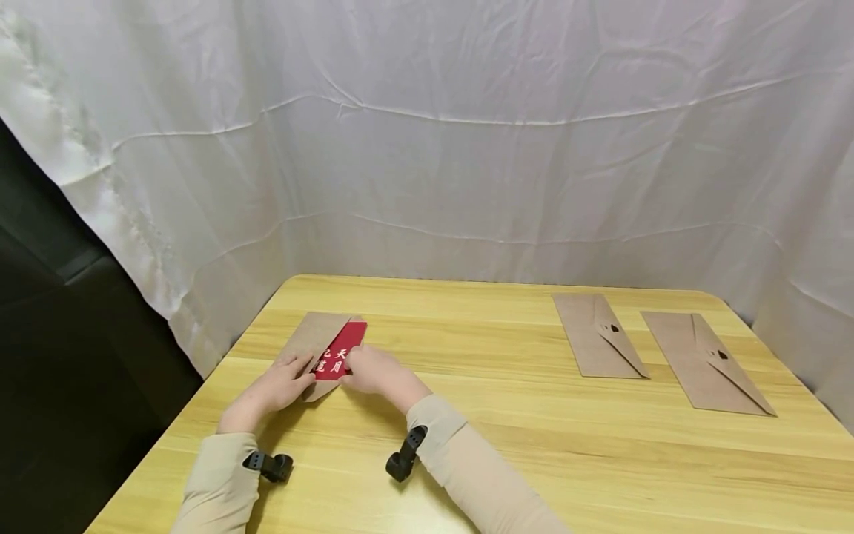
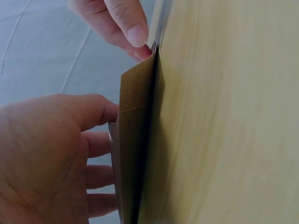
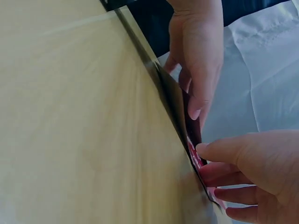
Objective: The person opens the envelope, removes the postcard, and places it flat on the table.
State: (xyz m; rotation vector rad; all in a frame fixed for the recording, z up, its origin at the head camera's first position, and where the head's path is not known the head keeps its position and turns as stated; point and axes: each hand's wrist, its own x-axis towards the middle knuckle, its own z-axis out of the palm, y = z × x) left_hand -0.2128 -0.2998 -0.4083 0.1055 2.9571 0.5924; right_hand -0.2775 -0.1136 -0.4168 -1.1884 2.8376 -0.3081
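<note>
At the table's left side lies a brown paper envelope, with a red card bearing white characters partly inside it. My left hand rests on the envelope near its opening, fingers extended over the paper. In the left wrist view, the left thumb touches the envelope's edge. My right hand holds the card by its right side, thumb and fingertips at the card. The right wrist view shows a strip of the red card beside the right thumb.
Two more brown envelopes lie on the right of the wooden table, a nearer one and one left of it. Both have folded flaps with a small dark mark. White curtains hang behind the table; a black surface stands at the left.
</note>
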